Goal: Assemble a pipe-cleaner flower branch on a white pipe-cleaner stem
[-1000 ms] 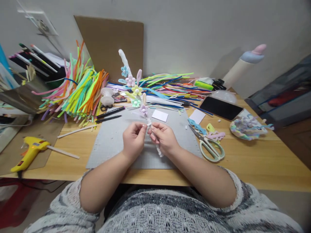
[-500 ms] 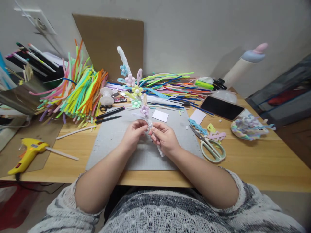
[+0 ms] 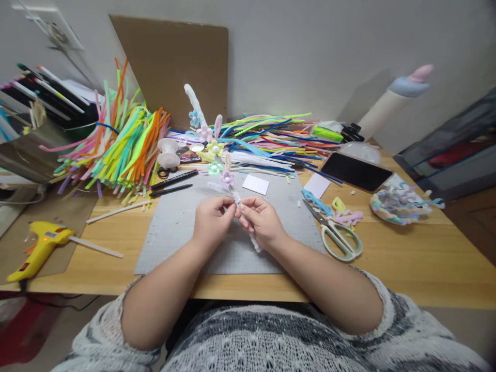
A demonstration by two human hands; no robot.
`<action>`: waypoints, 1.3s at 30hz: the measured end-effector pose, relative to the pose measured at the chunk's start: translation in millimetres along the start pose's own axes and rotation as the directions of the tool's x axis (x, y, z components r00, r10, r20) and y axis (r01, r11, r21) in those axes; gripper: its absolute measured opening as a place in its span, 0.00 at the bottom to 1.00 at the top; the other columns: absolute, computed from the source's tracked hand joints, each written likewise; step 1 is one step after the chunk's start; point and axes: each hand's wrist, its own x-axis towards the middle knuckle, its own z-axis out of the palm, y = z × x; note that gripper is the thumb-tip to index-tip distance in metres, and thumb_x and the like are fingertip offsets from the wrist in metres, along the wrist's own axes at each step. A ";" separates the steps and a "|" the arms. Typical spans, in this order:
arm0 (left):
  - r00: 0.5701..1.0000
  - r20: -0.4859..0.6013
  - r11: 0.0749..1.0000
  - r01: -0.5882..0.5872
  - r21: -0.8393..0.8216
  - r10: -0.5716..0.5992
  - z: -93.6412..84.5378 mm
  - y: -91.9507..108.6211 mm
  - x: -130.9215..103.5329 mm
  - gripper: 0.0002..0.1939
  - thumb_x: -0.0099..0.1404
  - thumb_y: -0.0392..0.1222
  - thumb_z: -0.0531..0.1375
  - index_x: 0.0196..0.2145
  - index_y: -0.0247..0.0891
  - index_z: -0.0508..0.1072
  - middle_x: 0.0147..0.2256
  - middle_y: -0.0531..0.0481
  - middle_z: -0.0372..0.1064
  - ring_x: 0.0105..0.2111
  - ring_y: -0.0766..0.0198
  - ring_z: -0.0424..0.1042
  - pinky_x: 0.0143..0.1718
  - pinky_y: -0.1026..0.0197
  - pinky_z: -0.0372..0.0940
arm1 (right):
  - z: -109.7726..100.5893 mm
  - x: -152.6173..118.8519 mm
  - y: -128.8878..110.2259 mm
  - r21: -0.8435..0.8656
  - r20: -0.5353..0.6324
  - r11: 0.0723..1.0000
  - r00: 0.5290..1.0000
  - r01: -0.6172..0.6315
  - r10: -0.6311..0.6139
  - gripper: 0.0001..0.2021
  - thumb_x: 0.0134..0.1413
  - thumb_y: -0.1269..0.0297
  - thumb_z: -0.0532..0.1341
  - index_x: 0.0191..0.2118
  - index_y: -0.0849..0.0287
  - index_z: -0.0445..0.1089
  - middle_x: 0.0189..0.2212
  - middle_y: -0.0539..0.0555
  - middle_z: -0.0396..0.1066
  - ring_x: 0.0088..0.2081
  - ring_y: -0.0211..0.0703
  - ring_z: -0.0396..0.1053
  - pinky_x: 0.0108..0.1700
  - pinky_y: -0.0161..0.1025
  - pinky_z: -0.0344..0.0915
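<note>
Between my hands, over a grey cutting mat, a white wrapped stem slants up and away from me. Pastel pipe-cleaner flowers line it: a blue one, a yellow one, a green one, and pink and lilac ones, with small loops beside them. My left hand pinches the stem just below the lilac flower. Right beside it, my right hand is closed around the lower stem, whose white end sticks out beneath. The fingertips nearly meet and partly hide the stem.
A yellow glue gun lies at left, near a bundle of colourful pipe cleaners. More pipe cleaners lie along the back. Scissors, a phone and pastel pieces are at right. Two black pens touch the mat's back left.
The flowered stem's top has dipped and shifted slightly left. My left hand has turned a little, its fingers closer to the right hand's. Both hands keep their grip.
</note>
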 end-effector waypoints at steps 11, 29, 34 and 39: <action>0.941 0.216 0.841 0.331 -0.428 -0.261 -5.1 -1.1 12.6 0.08 0.45 0.41 0.65 0.22 0.32 0.72 0.21 0.51 0.68 0.24 0.67 0.65 0.29 0.64 0.58 | -3.0 2.4 -2.8 -0.008 0.081 1.000 0.997 -0.014 0.015 0.15 0.42 0.59 0.65 0.31 0.58 0.57 0.20 0.46 0.69 0.15 0.28 0.59 0.13 0.25 0.48; 0.911 0.330 0.748 0.395 -0.533 -0.246 -2.5 -9.3 14.1 0.11 0.49 0.44 0.64 0.30 0.35 0.75 0.28 0.49 0.70 0.26 0.67 0.65 0.26 0.65 0.58 | -8.1 8.0 -5.2 -0.093 0.003 0.995 0.999 -0.047 0.047 0.16 0.40 0.55 0.65 0.28 0.61 0.62 0.18 0.47 0.68 0.15 0.29 0.61 0.15 0.27 0.50; 0.887 0.430 0.735 0.405 -0.543 -0.171 -2.0 -8.7 12.9 0.11 0.52 0.46 0.62 0.26 0.33 0.73 0.23 0.50 0.68 0.24 0.68 0.65 0.28 0.65 0.58 | -8.0 6.9 -5.9 -0.070 0.058 0.995 0.995 -0.077 0.081 0.16 0.40 0.56 0.65 0.27 0.62 0.62 0.17 0.47 0.68 0.14 0.28 0.59 0.14 0.26 0.49; 0.867 0.469 0.675 0.447 -0.588 -0.165 -5.5 -9.3 13.8 0.11 0.49 0.45 0.64 0.24 0.34 0.72 0.22 0.50 0.68 0.24 0.67 0.66 0.29 0.63 0.60 | -6.4 3.2 -7.5 -0.022 0.174 0.993 0.978 -0.115 0.117 0.15 0.41 0.56 0.65 0.27 0.62 0.62 0.17 0.47 0.67 0.13 0.27 0.57 0.13 0.26 0.47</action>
